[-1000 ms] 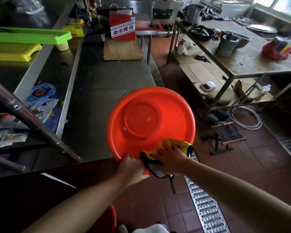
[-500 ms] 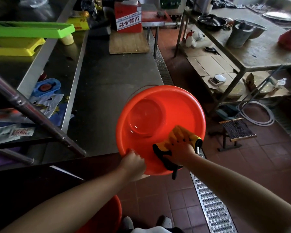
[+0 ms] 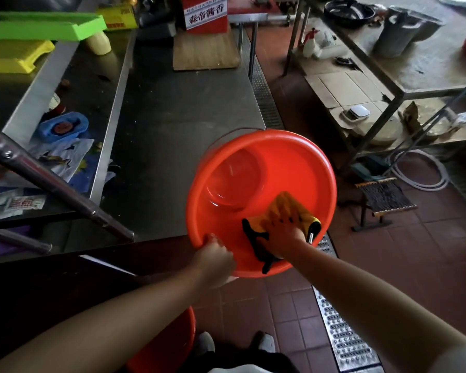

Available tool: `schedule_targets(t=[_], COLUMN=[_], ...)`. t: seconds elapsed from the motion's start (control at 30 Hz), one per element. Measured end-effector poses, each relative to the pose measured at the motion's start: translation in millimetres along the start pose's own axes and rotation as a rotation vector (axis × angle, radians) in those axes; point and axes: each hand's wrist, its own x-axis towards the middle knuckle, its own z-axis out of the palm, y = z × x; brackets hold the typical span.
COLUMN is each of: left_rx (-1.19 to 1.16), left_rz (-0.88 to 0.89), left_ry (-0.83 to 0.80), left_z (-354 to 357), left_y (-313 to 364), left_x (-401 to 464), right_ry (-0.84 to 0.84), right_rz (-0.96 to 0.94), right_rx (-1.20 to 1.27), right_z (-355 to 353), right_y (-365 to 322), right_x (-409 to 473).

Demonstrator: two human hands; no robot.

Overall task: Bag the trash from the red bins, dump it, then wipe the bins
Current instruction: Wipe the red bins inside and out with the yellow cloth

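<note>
Cloth (image 3: 285, 208) pushed deeper into red bin (image 3: 293, 168), left hand (image 3: 215, 258) still on rim

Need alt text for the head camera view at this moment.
Seen from above, a left hand grips the rim of a tilted red bin while the right hand presses a yellow cloth against its inner wall, beside a steel table on a tiled kitchen floor.

A commercial kitchen is shown. A long steel counter (image 3: 178, 117) runs away to the left of the gripped bin, with a wooden board (image 3: 205, 52) at its far end. To the right of the grip, a steel work table (image 3: 420, 65) is loaded with a black pan (image 3: 347, 10) and metal pots (image 3: 398, 30). Red floor tiles (image 3: 441, 259) and a metal drain grate (image 3: 342, 337) are seen below
</note>
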Motion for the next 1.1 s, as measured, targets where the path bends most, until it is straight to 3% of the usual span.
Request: schedule_targets(t=[0.13, 0.23, 0.37, 0.43, 0.53, 0.6, 0.67, 0.73, 0.8, 0.9, 0.97, 1.1], left_rx=[-0.087, -0.078, -0.024, 0.012, 0.044, 0.063, 0.059, 0.066, 0.086, 0.102, 0.121, 0.161], left_rz=[-0.035, -0.024, 0.060, 0.057, 0.055, 0.058, 0.071, 0.124, 0.126, 0.064, 0.055, 0.069], left_ry=[0.011, -0.022, -0.043, -0.031, -0.056, -0.075, -0.077, -0.070, -0.095, -0.141, -0.181, -0.172], left_z=[-1.6, -2.0, 0.0, 3.3, 12.3, 18.0, 20.2, 20.2, 20.7, 33.2, 37.9, 26.6], left_y=[1.7, 0.0, 1.4, 2.9, 1.7, 0.0, 0.9, 3.8, 5.2, 6.8, 1.7, -6.1], left_x=[3.0, 1.2, -0.5, 1.8, 2.4, -0.1, -1.4, 0.3, 2.9, 6.6, 2.9, -7.3], right_ry=[-0.131, -0.057, -0.026, -0.075, -0.130, -0.076, -0.026, -0.015, -0.056, -0.113, -0.048, -0.039], right_rz=[-0.107, -0.201, -0.041, -0.003, -0.167, -0.256, -0.211, -0.041, 0.086, -0.075, -0.235, -0.033], right_rx=[0.244, 0.215, 0.009, 0.113, 0.298, 0.245, 0.120, 0.031, 0.084, 0.332, 0.292, 0.073], right_z=[11.8, 15.4, 9.0, 8.3, 18.6, 21.4, 19.4, 16.1, 12.5, 17.9, 22.2, 16.7], right_y=[-37.3, -26.5, 2.9, -14.8, -46.5, -36.7, -15.7, -5.6, -23.6, -56.5, -45.1, -15.1], right_x=[2.8, 8.8, 27.8, 31.6, 28.8, 31.0, 36.8, 43.4, 47.3, 44.6, 45.9, 72.3])
